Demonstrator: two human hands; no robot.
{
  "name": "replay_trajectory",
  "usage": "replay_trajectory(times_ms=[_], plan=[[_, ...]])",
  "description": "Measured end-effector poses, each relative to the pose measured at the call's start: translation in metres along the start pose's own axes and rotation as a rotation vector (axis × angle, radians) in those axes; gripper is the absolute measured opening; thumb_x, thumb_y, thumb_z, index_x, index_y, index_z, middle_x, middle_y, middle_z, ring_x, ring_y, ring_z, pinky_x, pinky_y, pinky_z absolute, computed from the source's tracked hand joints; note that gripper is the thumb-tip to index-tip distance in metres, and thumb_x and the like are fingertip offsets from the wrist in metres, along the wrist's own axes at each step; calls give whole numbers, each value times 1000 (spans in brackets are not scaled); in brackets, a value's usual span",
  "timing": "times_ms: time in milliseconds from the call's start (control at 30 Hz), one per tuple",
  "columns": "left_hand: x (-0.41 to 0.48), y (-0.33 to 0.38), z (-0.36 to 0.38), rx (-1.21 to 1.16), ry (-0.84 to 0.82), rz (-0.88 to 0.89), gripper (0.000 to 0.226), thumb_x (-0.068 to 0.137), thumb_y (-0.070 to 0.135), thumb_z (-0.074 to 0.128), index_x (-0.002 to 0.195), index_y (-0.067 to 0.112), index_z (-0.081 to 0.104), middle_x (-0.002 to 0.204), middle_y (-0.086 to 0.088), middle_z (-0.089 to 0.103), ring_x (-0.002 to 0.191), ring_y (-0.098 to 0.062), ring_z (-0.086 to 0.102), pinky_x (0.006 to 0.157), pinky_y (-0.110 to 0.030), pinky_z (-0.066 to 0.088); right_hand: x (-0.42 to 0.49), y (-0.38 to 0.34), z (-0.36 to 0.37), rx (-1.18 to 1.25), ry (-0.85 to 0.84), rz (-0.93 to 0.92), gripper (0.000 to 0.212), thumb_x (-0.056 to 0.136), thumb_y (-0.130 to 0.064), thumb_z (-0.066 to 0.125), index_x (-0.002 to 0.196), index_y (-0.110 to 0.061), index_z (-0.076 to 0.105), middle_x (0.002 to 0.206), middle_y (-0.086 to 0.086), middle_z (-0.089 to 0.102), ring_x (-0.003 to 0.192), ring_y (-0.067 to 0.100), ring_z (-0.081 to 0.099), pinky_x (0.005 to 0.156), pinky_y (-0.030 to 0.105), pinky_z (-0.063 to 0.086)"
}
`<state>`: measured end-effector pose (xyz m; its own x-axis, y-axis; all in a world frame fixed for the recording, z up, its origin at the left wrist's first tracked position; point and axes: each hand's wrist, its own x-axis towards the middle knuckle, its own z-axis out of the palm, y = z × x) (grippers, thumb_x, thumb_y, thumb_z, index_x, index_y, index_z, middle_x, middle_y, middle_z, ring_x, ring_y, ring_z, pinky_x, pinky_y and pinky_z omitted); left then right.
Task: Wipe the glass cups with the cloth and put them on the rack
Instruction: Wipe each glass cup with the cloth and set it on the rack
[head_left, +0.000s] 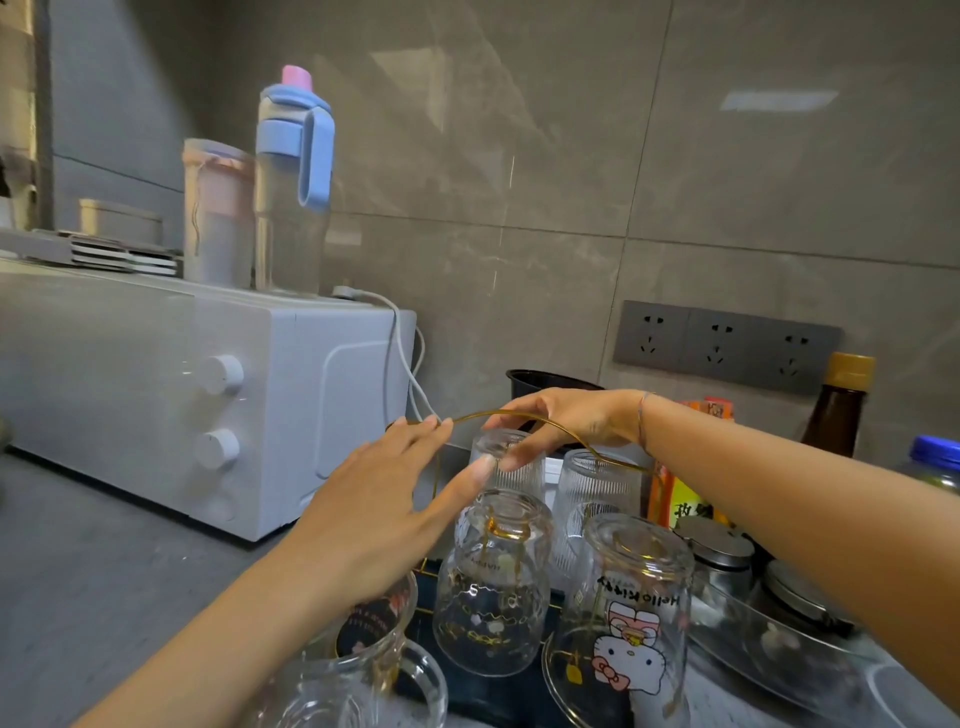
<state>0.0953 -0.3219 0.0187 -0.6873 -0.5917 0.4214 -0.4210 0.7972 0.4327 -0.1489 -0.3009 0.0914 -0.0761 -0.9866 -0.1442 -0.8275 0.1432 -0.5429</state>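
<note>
A gold wire rack with an arched handle (519, 414) and a dark blue tray (493, 693) holds several glass cups upside down. My right hand (566, 421) reaches over the handle and grips the upturned base of a ribbed glass cup (511, 470) at the rack's back left. My left hand (384, 504) is stretched out flat, with its fingertips at the handle's left end and its thumb by that same cup. Also on the rack are a second ribbed cup (592, 483), a patterned cup (493, 597) and a Hello Kitty cup (628, 623). A glass mug (363, 670) stands at the front left. No cloth is in view.
A white oven (156, 389) stands to the left, with a blue-lidded bottle (293, 192) and a pink cup (218, 213) on top. Right of the rack are metal-lidded jars (722, 551), a glass bowl (779, 649) and a brown sauce bottle (839, 410). A black container (535, 379) sits behind.
</note>
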Motion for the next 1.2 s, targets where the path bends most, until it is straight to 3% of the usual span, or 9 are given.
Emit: replay_trajectory(times_ms=[200, 367, 600, 833, 1000, 1200], plan=[[1, 0, 1, -14, 5, 10, 94, 70, 80, 7, 153, 37, 16, 160, 19, 14, 148, -1, 6, 122, -32, 11, -1, -3, 5, -10, -18, 12, 53, 80, -27, 74, 128, -27, 51, 131, -8, 50, 125, 16, 45, 110, 40, 36], [0, 1, 1, -8, -2, 8, 95, 69, 80, 6, 153, 37, 14, 160, 19, 12, 148, -2, 4, 122, -32, 9, -9, -3, 5, 12, -8, 16, 57, 83, -28, 70, 135, -26, 46, 141, -4, 45, 125, 12, 42, 108, 34, 37], [1, -1, 2, 10, -5, -6, 95, 73, 85, 5, 153, 36, 15, 161, 17, 13, 148, -4, 6, 122, -33, 10, -35, 2, -7, 151, 265, -17, 41, 85, -29, 69, 123, -21, 58, 121, -4, 62, 111, 10, 56, 86, 22, 48], [-1, 16, -9, 38, -43, -61, 106, 65, 88, 8, 153, 31, 19, 162, 10, 15, 149, -10, 10, 121, -37, 12, -93, 1, -17, 285, 436, -68, 35, 83, -29, 69, 117, -22, 62, 116, -6, 64, 111, 8, 58, 86, 23, 49], [-8, 27, -6, -14, -12, -93, 103, 71, 86, 14, 154, 25, 20, 159, 0, 26, 145, -22, 28, 117, -43, 27, -146, -2, -12, 280, 433, -60, 35, 81, -32, 69, 115, -27, 62, 117, -8, 64, 109, 6, 58, 88, 25, 48], [-37, 88, 11, -72, 97, 92, 73, 92, 62, 35, 154, 27, 16, 162, 11, 11, 149, -9, 4, 122, -34, 8, -228, 11, 9, 310, 445, -21, 52, 67, -42, 74, 115, -26, 64, 117, -6, 67, 110, 9, 62, 96, 32, 50]])
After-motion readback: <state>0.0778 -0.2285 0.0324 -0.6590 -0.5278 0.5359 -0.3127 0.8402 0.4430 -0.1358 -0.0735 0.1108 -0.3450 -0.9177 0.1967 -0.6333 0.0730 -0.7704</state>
